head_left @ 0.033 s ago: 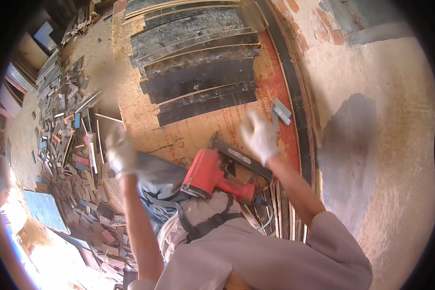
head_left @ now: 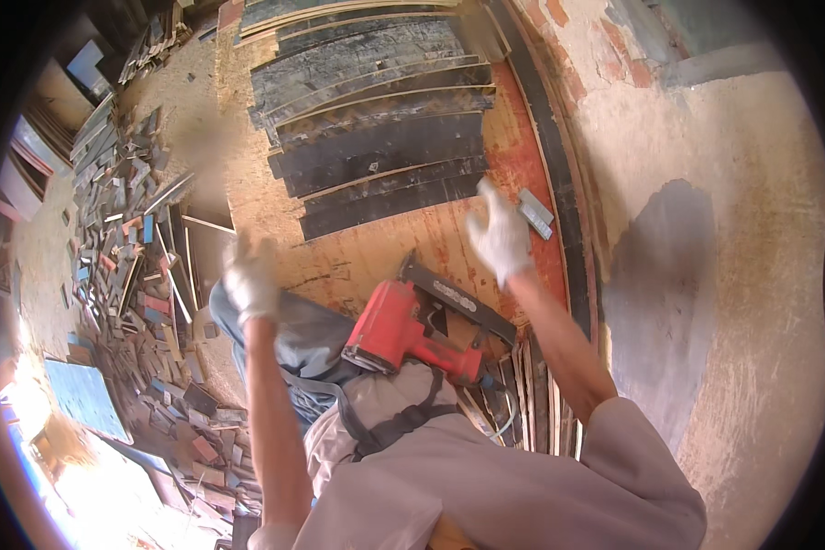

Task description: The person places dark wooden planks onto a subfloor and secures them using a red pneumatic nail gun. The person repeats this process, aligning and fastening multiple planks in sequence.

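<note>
The right hand (head_left: 501, 234) is spread, thumb apart from the fingers, over the right part of the board (head_left: 422, 234), just beside a grey piece (head_left: 534, 213) near the red right edge. The left hand (head_left: 250, 280) is over the board's left edge, by the person's knee; it is blurred, so I cannot tell how its fingers stand. Between and below the hands, the red nail gun (head_left: 382, 323) lies at the person's lap, its black magazine slanting toward the right forearm; what the magazine holds is hidden. A bare stretch of board separates the gun from the nearest of the black strips (head_left: 385, 147), which lie crosswise in overlapping rows toward the far edge. Right of their ends runs a bare red margin, then dark edging (head_left: 559, 174) and the wall (head_left: 752, 238). Past the left edge, scraps (head_left: 137, 275) crowd the floor (head_left: 170, 110).
</note>
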### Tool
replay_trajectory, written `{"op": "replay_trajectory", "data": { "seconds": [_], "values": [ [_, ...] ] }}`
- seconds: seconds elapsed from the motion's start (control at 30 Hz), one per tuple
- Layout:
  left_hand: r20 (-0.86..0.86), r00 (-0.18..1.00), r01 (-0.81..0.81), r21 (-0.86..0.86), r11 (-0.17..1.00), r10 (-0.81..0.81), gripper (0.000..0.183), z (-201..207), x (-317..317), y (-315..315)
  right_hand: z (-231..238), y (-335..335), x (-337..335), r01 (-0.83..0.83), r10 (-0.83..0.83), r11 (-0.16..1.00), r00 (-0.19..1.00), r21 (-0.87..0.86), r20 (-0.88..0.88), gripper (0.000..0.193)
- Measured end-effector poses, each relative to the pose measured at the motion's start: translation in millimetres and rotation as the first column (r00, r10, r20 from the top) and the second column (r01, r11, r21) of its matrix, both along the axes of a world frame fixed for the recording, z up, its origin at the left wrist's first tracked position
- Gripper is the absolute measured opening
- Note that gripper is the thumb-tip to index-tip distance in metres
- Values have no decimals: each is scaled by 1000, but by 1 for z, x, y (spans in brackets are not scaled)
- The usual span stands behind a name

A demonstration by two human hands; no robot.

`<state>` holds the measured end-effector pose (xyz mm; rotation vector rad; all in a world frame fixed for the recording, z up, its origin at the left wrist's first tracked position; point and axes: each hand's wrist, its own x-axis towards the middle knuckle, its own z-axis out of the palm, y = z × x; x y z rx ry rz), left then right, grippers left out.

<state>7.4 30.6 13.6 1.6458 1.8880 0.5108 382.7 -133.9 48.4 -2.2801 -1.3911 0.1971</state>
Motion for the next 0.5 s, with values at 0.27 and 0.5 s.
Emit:
{"op": "replay_trajectory", "data": {
  "seconds": [0.27,0.5],
  "values": [
    [-56,998,-9,-161,987,0,55,-37,83,13,-44,53,15,369,-413,906,878,-207,-243,78],
    [445,855,-233,-127,964,266,30,-20,41,-27,-31,-1,-5,391,-308,920,749,17,-586,54]
  ]
}}
